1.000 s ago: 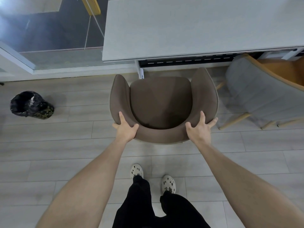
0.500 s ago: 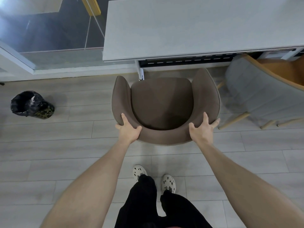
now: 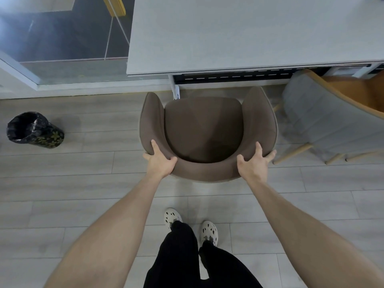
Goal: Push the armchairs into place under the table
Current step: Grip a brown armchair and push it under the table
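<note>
Brown armchair (image 3: 204,129) faces the table (image 3: 249,32), grey armchair (image 3: 324,121) beside it.

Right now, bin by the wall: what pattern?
Black bin, yellowish flower print, head view.

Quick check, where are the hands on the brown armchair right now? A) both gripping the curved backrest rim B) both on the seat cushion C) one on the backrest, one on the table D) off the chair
A: the left hand and right hand each clasp the curved back rim of the brown armchair, thumbs on the inner side, with the seat still out in front of the table.
</note>
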The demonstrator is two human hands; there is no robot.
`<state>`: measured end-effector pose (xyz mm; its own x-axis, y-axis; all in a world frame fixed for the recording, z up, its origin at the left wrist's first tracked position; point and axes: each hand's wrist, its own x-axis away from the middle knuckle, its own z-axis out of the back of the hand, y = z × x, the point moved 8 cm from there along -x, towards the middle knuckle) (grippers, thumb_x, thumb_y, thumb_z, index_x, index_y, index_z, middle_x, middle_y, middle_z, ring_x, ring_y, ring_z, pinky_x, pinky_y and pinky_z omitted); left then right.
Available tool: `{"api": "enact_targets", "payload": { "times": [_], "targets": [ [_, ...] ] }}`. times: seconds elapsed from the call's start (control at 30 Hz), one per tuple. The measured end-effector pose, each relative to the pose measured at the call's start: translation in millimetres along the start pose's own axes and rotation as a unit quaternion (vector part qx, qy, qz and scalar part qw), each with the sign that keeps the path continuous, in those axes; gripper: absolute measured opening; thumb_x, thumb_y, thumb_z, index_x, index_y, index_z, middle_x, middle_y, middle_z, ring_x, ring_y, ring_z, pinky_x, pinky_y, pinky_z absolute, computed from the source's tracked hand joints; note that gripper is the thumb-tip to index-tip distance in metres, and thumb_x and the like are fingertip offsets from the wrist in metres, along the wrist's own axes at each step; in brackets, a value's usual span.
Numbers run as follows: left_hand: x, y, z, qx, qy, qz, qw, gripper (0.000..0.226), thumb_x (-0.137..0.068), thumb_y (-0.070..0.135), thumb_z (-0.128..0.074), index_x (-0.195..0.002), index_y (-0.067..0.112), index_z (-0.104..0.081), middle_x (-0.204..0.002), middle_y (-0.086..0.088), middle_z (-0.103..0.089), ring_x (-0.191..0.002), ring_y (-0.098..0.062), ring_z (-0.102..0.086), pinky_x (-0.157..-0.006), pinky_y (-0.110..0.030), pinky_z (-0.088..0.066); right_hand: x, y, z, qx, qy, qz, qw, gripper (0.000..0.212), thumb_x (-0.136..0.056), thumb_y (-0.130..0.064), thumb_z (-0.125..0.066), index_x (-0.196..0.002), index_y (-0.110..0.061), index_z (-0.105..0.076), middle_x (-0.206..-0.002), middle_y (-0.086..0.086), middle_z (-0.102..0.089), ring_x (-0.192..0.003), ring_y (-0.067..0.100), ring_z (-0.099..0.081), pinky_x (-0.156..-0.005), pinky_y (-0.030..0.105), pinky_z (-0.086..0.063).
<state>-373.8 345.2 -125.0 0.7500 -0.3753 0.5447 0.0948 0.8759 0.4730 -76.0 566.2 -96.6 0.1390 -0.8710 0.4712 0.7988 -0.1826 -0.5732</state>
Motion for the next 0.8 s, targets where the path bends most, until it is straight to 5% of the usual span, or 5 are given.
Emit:
{"api": "enact_targets", "payload": {
  "times": [0.17, 0.3, 0.53, 0.7, 0.8],
  "targets": [
    [1, 0, -3, 0.008, -0.003, 0.003, 1.0, 0.113, -0.095, 0.038, -0.071, -0.172, 0.033, 0.011, -0.16, -0.029, -0.015, -0.076, -0.023, -0.06, -0.098, -0.035, -0.053, -4, 4, 1, 0.0, 0.007, 0.014, 1.0, 0.085, -0.099, -0.035, -0.066, -0.171, -0.035, -0.021, -0.177, 0.011, 0.026, -0.129, 0.043, -0.062, -0.076, 0.03, -0.049],
    [2, 0, -2, 0.017, -0.002, 0.008, 1.0, 0.112, -0.096, 0.038, -0.071, -0.172, 0.035, 0.011, -0.161, -0.03, -0.014, -0.076, -0.023, -0.061, -0.096, -0.034, -0.052, -8, 5, -1, 0.017, 0.005, 0.006, 1.0, 0.086, -0.099, -0.035, -0.066, -0.171, -0.034, -0.02, -0.177, 0.012, 0.026, -0.129, 0.043, -0.061, -0.065, 0.026, -0.048],
    [5, -6, -2, 0.032, -0.007, 0.014, 0.999, 0.111, -0.096, 0.038, -0.07, -0.171, 0.038, 0.011, -0.16, -0.026, -0.016, -0.078, -0.022, -0.06, -0.102, -0.035, -0.05, -15, 8, -8, 0.025, -0.011, 0.0, 1.0, 0.091, -0.094, -0.036, -0.064, -0.171, -0.035, -0.015, -0.174, 0.015, 0.03, -0.126, 0.047, -0.06, -0.082, 0.038, -0.054],
    [4, -10, -2, -0.001, -0.005, 0.045, 0.999, 0.106, -0.094, 0.052, -0.068, -0.172, 0.038, 0.001, -0.169, -0.025, -0.007, -0.12, -0.044, -0.057, -0.117, -0.047, -0.045, -10, 9, 1, 0.042, -0.049, 0.009, 0.998, 0.089, -0.098, -0.057, -0.063, -0.169, -0.042, -0.013, -0.175, 0.009, 0.03, -0.14, 0.046, -0.054, -0.102, 0.047, -0.058],
    [5, 12, 9, -0.169, 0.073, -0.017, 0.983, 0.089, -0.092, 0.053, -0.068, -0.166, 0.023, -0.029, -0.175, -0.027, 0.002, -0.162, -0.048, -0.015, -0.127, -0.058, -0.03, -7, 14, 19, 0.052, -0.088, 0.034, 0.994, 0.078, -0.102, -0.071, -0.051, -0.168, -0.047, -0.017, -0.18, 0.007, 0.015, -0.15, 0.041, -0.047, -0.115, 0.051, -0.047]
  ]
}}
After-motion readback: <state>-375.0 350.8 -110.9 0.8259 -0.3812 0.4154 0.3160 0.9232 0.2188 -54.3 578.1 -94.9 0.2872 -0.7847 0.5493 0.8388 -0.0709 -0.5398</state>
